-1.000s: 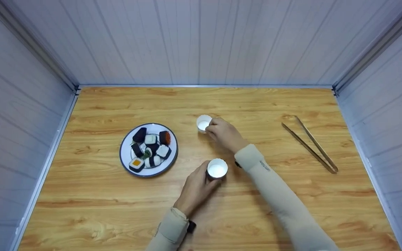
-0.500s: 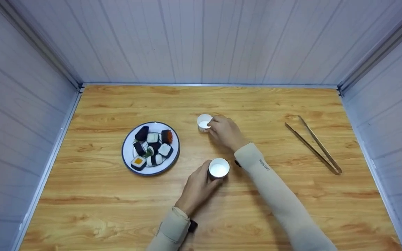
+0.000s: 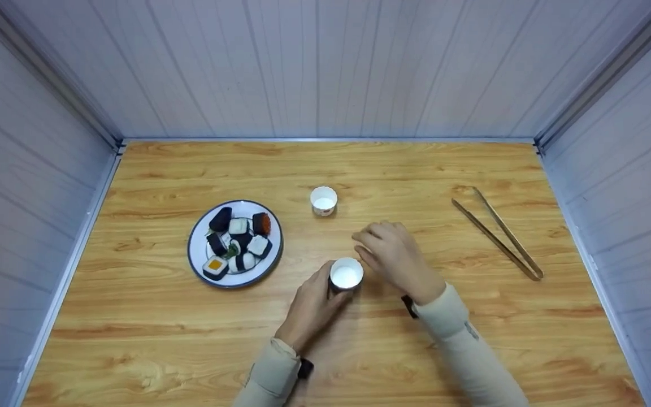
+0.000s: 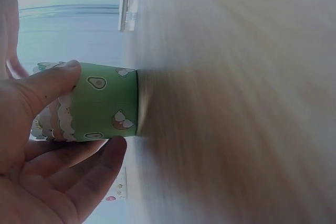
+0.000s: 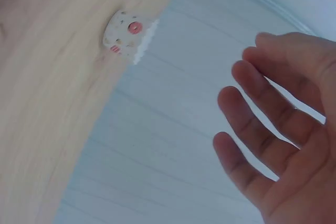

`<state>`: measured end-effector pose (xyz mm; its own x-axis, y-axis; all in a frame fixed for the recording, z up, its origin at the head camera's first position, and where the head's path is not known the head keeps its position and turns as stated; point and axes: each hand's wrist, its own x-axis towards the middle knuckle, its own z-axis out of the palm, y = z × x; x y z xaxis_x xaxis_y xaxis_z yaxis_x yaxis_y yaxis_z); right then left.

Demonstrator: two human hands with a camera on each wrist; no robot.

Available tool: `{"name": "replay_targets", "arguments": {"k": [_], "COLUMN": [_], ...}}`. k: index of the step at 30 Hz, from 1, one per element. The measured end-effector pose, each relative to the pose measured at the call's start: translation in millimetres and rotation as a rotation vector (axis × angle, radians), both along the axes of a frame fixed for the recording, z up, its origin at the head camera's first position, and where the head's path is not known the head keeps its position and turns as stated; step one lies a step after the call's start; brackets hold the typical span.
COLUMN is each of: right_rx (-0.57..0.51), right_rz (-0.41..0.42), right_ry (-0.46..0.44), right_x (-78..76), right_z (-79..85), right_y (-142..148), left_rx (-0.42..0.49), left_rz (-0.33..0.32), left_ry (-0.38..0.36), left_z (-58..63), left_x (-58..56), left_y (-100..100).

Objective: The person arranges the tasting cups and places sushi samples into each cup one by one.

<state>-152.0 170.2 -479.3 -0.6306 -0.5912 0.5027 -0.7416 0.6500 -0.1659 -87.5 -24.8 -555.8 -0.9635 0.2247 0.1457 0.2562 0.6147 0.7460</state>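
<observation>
On the wooden table (image 3: pixel 472 328), a plate (image 3: pixel 196 261) of sushi pieces (image 3: pixel 239 241) sits left of centre. A paper cup (image 3: pixel 346 275) stands right of the plate and nearer the person, between the left hand (image 3: pixel 309 308), which wraps it from the near side, and the right hand (image 3: pixel 396 259), just beside it on the right. Behind this cup, well apart, a second paper cup (image 3: pixel 324 200) stands alone. Metal tongs (image 3: pixel 498 233) lie far right, near the side wall (image 3: pixel 625 164).

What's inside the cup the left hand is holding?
The cup in the left hand shows only a plain white inside from above; nothing visible in it. Its very bottom is unclear.
</observation>
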Motion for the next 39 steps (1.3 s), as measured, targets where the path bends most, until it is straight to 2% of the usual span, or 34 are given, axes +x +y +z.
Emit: {"name": "replay_targets", "arguments": {"k": [6, 12, 22, 30, 39], "right_rx": [0.042, 0.097, 0.107, 0.157, 0.163], "right_rz": [0.044, 0.044, 0.038, 0.018, 0.018], "right_ry": [-0.027, -0.024, -0.040, -0.051, -0.069], "right_x": [35.7, 51.1, 54.0, 51.6, 49.4], "right_z": [-10.8, -25.3, -37.9, -41.5, -41.9], "right_y": [4, 2, -1, -6, -5], "left_rx": [0.003, 0.009, 0.006, 0.009, 0.026], "left_rz": [-0.008, -0.009, -0.016, 0.001, -0.004], "left_ry": [-0.013, -0.017, -0.024, -0.072, -0.063], "left_z": [0.7, 1.3, 3.3, 3.2, 2.3], "left_x": [1.2, 0.5, 1.1, 1.4, 0.9], "left_y": [-3, -2, 0, 1, 3]}}
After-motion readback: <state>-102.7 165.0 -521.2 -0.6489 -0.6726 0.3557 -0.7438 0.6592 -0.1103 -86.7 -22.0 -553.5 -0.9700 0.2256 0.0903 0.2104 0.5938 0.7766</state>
